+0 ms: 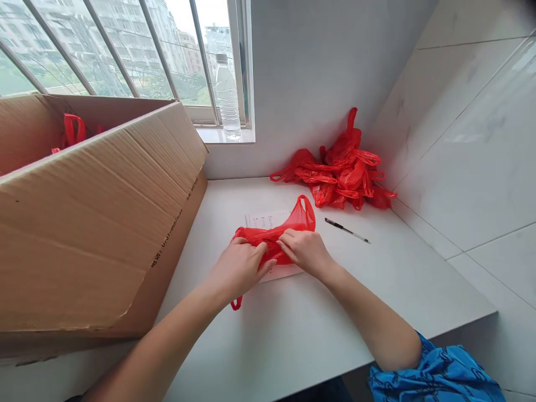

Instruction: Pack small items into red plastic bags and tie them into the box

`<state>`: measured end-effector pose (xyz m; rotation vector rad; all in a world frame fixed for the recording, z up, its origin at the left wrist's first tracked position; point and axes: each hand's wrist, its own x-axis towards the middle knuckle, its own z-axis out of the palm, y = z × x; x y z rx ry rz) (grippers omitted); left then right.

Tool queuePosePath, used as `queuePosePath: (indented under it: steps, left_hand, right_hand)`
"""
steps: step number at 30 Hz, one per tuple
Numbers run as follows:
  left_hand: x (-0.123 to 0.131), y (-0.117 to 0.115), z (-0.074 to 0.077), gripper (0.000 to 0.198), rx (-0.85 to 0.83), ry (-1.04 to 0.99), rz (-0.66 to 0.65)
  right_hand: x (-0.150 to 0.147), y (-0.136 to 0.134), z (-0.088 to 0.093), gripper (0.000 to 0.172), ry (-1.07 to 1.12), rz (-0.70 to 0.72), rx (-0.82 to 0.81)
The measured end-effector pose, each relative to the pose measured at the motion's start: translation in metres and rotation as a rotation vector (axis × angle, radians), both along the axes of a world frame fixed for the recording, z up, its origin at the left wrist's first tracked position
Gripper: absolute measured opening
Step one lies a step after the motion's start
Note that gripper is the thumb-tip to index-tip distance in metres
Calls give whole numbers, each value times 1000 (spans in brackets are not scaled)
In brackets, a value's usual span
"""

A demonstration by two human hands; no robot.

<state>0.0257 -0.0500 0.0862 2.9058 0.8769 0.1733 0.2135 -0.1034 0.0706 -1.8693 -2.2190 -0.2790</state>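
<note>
A red plastic bag [288,224] is stretched sideways between my two hands over the middle of the table. My left hand [247,258] grips its left part, fingers curled into the film, and one loop handle hangs below that wrist. On the other side my right hand [305,250] pinches the bag near its centre, while the second handle stands up behind it. Under the bag lies a sheet of paper [262,221] with handwritten marks, mostly covered. Whether anything is inside the bag, I cannot tell.
A big cardboard box [84,234] with red bags inside stands at the left. Crumpled red plastic bags [341,173] are heaped against the back wall. A pen [347,229] lies right of the paper. On the windowsill stands a clear bottle [228,100].
</note>
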Motion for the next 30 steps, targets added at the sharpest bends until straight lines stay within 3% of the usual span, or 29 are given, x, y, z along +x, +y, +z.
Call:
queuePosePath:
  steps: [2,6,8,11,14,16,19,21,26,30]
  left_hand:
    - [1,1,-6,41,54,63,65]
    - [-6,6,-8,27,135,162,186]
    - [-13,7,-4,20,90,203,213]
    - [-22,6,5,20,6,155,175]
    - [-21,1,11,19,21,17,112]
    - [-16,-1,13,25,31,-21,91]
    - [-9,-2,10,42,-21,-12,47]
    - [-7,-1,6,47,-58,30,44]
    - [-16,7,-2,24,-11,91,165]
    - [-20,9,1,22,25,118,182]
  right_hand:
    - [4,0,-1,25,-37,-121,-75]
    - [9,-10,2,91,-65,-211,-134]
    - [12,-15,3,102,-46,-241,-155]
    - [14,-18,7,87,3,-221,-122]
    - [11,-16,10,40,78,-123,25]
    - [7,-11,9,25,116,-41,95]
    - [3,-4,0,23,105,59,61]
    - [3,-1,-5,19,68,45,6]
    - [7,-5,-4,26,-77,-138,-152]
    - [2,-5,-4,44,-12,-82,-69]
